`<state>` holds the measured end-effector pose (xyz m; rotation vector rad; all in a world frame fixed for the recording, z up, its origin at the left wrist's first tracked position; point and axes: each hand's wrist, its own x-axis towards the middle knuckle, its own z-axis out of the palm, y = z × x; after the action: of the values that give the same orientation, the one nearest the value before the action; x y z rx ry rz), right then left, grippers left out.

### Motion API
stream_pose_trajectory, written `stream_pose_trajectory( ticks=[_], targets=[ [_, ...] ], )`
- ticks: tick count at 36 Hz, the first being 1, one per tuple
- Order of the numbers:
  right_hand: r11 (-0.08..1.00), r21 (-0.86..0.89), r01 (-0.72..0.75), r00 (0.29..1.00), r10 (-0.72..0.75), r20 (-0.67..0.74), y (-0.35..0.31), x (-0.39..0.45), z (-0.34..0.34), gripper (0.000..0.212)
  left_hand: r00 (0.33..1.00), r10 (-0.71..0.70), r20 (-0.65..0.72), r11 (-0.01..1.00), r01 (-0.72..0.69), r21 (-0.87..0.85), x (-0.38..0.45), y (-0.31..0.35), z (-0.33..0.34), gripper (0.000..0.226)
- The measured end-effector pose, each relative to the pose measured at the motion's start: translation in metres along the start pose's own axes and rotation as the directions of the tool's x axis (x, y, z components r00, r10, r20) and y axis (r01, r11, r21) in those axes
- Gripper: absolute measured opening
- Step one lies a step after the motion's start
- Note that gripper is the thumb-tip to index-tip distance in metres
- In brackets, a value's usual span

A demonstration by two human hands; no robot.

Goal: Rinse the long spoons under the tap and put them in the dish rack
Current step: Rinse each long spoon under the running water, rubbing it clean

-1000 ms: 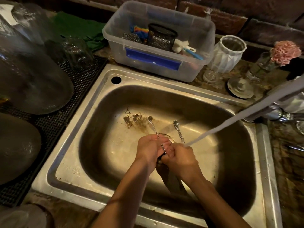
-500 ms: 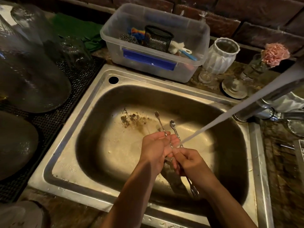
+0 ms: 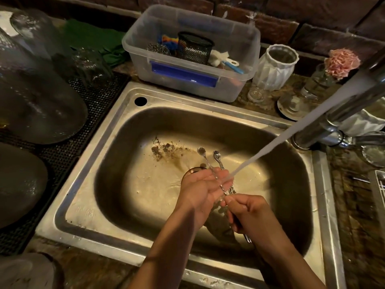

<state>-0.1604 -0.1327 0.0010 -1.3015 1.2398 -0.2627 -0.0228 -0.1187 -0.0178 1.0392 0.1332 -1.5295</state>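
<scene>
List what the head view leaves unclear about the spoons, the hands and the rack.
1. Long spoons: two bowls show; the exact count is hidden where the handles bunch between the left hand and the right hand.
2. Drain: mostly covered by the left hand.
3. Dish rack: cut off by the right edge; its contents cannot be seen.
4. Tap: its spout is cut off by the right edge.

Over the steel sink (image 3: 87, 197), the right hand (image 3: 248, 213) grips the handles of the long spoons (image 3: 217, 163) while the left hand (image 3: 203, 188), palm up, cups their shafts under the water stream (image 3: 291, 132) from the tap (image 3: 343, 105).
</scene>
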Motion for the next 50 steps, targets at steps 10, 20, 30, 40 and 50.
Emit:
stream_pose_trajectory(
  ticks=[10, 20, 30, 40, 50],
  targets=[
    [0.998, 0.055, -0.006, 1.0, 0.006, -0.001, 0.002, -0.015, -0.009, 0.035, 0.999, 0.013, 0.046, 0.999, -0.011, -0.034, -0.003, -0.003, 0.003, 0.035],
    [0.994, 0.09, -0.067, 0.997, 0.069, -0.017, 0.006, -0.027, -0.016, 0.027, 1.0, 0.016, 0.021, 0.999, -0.015, -0.05, -0.005, 0.002, 0.007, 0.032],
    [0.988, 0.115, -0.107, 0.994, 0.107, 0.004, 0.005, -0.032, -0.019, 0.026, 0.997, 0.069, -0.042, 0.995, -0.066, 0.075, -0.01, 0.003, 0.015, 0.026],
    [0.974, 0.15, -0.171, 0.985, 0.17, 0.018, 0.008, -0.037, -0.02, 0.027, 0.987, 0.135, -0.09, 0.99, -0.13, 0.061, -0.006, 0.009, 0.02, 0.026],
    [0.973, 0.12, -0.195, 0.981, 0.192, 0.04, -0.002, -0.044, -0.027, 0.026, 0.972, 0.16, -0.172, 0.98, -0.135, 0.148, -0.004, 0.003, 0.022, 0.031]
  ],
)
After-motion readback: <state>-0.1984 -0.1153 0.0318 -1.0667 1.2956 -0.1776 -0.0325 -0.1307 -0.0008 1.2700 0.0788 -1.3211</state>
